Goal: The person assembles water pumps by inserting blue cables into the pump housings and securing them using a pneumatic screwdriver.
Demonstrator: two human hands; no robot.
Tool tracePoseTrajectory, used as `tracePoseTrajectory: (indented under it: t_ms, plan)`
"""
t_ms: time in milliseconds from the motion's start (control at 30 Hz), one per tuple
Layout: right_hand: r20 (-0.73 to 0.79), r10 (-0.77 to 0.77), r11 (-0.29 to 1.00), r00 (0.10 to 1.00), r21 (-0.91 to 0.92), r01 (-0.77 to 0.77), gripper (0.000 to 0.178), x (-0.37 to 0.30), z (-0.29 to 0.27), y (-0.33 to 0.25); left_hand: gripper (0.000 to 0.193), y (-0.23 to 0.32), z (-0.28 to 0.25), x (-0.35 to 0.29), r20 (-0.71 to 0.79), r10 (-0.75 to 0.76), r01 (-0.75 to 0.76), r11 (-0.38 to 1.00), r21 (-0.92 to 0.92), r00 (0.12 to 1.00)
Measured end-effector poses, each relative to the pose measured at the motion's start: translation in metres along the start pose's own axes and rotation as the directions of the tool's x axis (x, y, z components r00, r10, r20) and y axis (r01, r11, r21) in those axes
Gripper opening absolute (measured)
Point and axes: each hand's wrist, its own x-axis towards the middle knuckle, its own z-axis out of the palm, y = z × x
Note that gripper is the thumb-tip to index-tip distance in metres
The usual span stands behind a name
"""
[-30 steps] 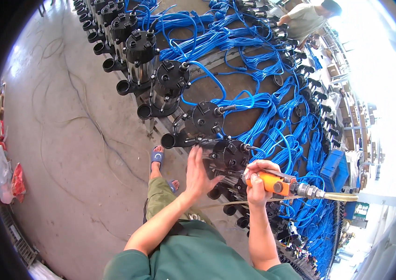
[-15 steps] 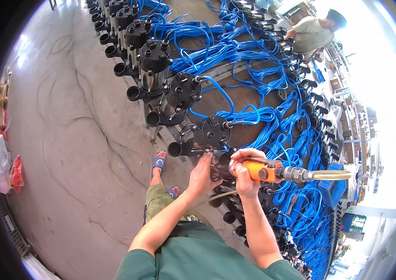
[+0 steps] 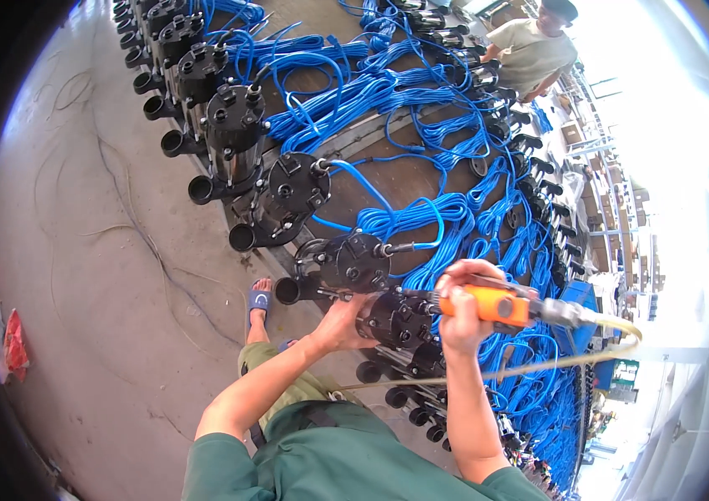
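Note:
My right hand (image 3: 464, 313) is closed round an orange air screwdriver (image 3: 498, 306), held level with its tip pointing left. The tip is close to the black top of a submersible pump (image 3: 398, 321); whether they touch I cannot tell. A yellowish air hose (image 3: 567, 364) loops from the tool's rear end and runs back behind my right forearm. My left hand (image 3: 344, 324) grips the side of the same pump, thumb and fingers round its casing. Just beyond stands another pump (image 3: 356, 261) with a black lid, a side outlet and a blue cable.
Rows of similar pumps (image 3: 235, 134) line both edges of a long bench (image 3: 404, 179). Coiled blue cables (image 3: 371, 96) cover its middle. A co-worker (image 3: 532, 54) stands at the far side. Cords (image 3: 150, 242) and a red bag (image 3: 16, 344) lie on the floor at left.
My right hand has drawn the screwdriver rightward, off the pump's lid. The hose has swung into a longer loop. My left hand stays at the pump, and the whole view has shifted.

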Motion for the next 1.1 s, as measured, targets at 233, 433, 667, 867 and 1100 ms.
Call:
tracePoseTrajectory:
  t_ms: [233, 433, 667, 867, 1100]
  plan:
    - [-0.05, 0.007, 1.0, 0.999, -0.011, -0.007, 0.034, 0.004, -0.006, 0.028, 0.116, -0.007, 0.018, 0.007, -0.015, 0.067, -0.066, 0.997, 0.043, 0.998]
    - [-0.032, -0.139, 0.963, 0.99, 0.229, 0.142, 0.039, 0.011, -0.03, -0.019, 0.112, 0.014, 0.014, 0.012, -0.085, 0.072, -0.066, 0.996, 0.066, 0.994]
    - [-0.111, -0.052, 0.997, 0.992, 0.049, 0.058, 0.021, 0.012, -0.017, 0.015, 0.112, -0.002, 0.029, 0.007, -0.06, 0.085, -0.085, 0.996, -0.008, 0.995]
    - [-0.086, -0.108, 0.986, 0.99, -0.139, 0.096, 0.024, 0.015, -0.007, 0.016, 0.111, 0.012, 0.027, 0.006, -0.076, 0.015, -0.009, 0.997, 0.073, 0.997]
    - [-0.073, -0.116, 0.98, 0.991, 0.154, 0.126, 0.037, -0.008, -0.055, -0.041, 0.105, 0.012, 0.029, 0.006, -0.121, 0.066, -0.042, 0.981, 0.189, 0.99]
